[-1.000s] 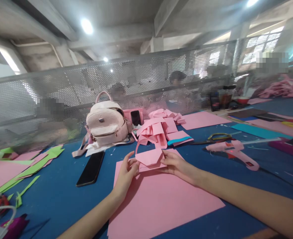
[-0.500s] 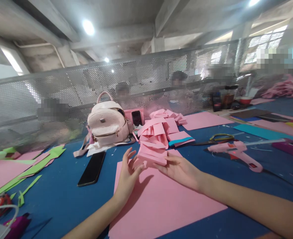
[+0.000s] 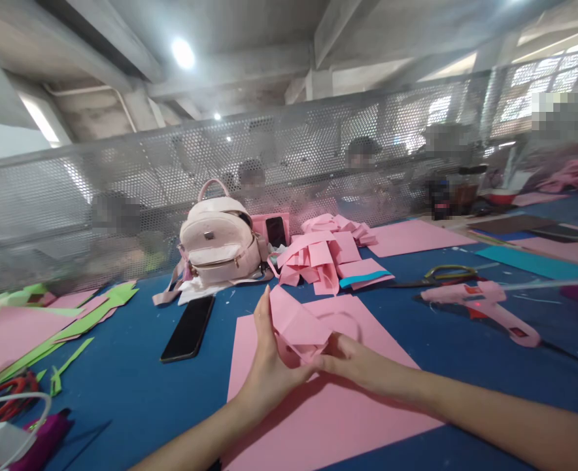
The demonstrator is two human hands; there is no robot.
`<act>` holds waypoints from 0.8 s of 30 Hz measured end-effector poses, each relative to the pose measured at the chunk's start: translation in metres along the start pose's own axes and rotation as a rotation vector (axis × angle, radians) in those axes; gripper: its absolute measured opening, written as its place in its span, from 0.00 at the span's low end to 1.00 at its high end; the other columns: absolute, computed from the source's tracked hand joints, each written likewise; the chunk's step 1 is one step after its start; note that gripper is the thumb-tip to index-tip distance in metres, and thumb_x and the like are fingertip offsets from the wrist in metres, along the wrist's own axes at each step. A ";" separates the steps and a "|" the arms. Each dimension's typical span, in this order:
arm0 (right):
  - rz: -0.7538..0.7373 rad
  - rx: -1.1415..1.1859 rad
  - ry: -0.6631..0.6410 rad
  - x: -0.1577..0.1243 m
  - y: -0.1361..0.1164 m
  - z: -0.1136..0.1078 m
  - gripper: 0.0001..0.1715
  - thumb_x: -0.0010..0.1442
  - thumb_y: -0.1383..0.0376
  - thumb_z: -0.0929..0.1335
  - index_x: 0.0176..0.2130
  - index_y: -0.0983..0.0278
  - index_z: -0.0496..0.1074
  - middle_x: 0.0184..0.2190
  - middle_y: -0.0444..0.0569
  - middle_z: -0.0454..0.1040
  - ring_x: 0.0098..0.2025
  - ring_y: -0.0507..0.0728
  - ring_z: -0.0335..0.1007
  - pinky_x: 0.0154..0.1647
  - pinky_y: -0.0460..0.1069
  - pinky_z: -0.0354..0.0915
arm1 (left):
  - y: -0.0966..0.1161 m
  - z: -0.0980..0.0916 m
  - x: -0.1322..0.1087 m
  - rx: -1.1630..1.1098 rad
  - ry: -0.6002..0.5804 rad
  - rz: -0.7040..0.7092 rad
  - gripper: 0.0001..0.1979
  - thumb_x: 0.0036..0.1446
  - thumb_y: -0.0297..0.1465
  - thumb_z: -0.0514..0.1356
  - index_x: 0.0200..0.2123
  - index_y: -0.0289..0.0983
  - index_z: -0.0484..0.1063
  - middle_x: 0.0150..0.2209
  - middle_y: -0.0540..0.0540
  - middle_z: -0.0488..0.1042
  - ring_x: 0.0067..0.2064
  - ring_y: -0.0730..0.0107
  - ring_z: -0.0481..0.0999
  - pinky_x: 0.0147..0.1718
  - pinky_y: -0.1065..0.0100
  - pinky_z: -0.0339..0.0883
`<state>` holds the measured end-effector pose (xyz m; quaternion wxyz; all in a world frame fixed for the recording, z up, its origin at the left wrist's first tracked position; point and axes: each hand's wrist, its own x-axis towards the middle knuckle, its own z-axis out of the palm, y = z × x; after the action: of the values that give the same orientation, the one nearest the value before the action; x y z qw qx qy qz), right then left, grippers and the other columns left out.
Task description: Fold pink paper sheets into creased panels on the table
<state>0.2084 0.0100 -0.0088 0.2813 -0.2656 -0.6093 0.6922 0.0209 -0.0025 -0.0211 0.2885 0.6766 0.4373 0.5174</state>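
Note:
A folded piece of pink paper (image 3: 301, 320) is held between my two hands, tilted above a large pink sheet (image 3: 338, 418) that lies on the blue table. My left hand (image 3: 272, 360) grips its left side, thumb at the bottom and fingers up along the edge. On the right, my right hand (image 3: 352, 360) is closed on the lower right corner. The tips of both thumbs come close together under the folded piece. Just beyond it lies a heap of pink paper strips (image 3: 313, 258).
A pink glue gun (image 3: 490, 304) and scissors (image 3: 448, 273) lie to the right. Left of the sheet is a black phone (image 3: 188, 329), with a pale pink backpack (image 3: 220, 239) behind it. Green paper pieces (image 3: 97, 311) lie at far left. A perforated metal screen (image 3: 171, 176) stands behind.
The folded pink paper has come nearer to me and is now tilted up. My left hand has closed on it, and both hands have moved closer together.

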 end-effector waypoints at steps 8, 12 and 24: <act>-0.316 -0.688 0.270 -0.002 -0.022 -0.036 0.18 0.59 0.50 0.71 0.34 0.62 0.73 0.33 0.49 0.75 0.35 0.57 0.71 0.36 0.49 0.66 | -0.009 -0.011 0.012 0.036 0.042 0.037 0.61 0.48 0.31 0.72 0.71 0.47 0.30 0.71 0.40 0.40 0.73 0.51 0.38 0.69 0.52 0.39; -0.585 -0.838 0.555 0.001 -0.029 -0.058 0.19 0.63 0.51 0.66 0.27 0.60 0.65 0.23 0.44 0.65 0.26 0.54 0.62 0.30 0.49 0.63 | -0.017 -0.014 0.014 -0.038 -0.021 -0.057 0.63 0.48 0.29 0.71 0.71 0.48 0.25 0.71 0.39 0.40 0.72 0.52 0.45 0.68 0.53 0.43; -0.437 -1.018 0.129 0.001 -0.012 -0.043 0.62 0.50 0.44 0.76 0.71 0.57 0.48 0.72 0.59 0.44 0.73 0.72 0.37 0.70 0.68 0.43 | -0.006 -0.010 0.001 0.001 -0.362 -0.022 0.68 0.45 0.30 0.74 0.70 0.52 0.21 0.73 0.40 0.33 0.73 0.50 0.40 0.67 0.47 0.44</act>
<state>0.2395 0.0419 -0.0015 0.2913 -0.2775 -0.8891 0.2184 0.0101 0.0003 -0.0230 0.3677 0.7541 0.3857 0.3839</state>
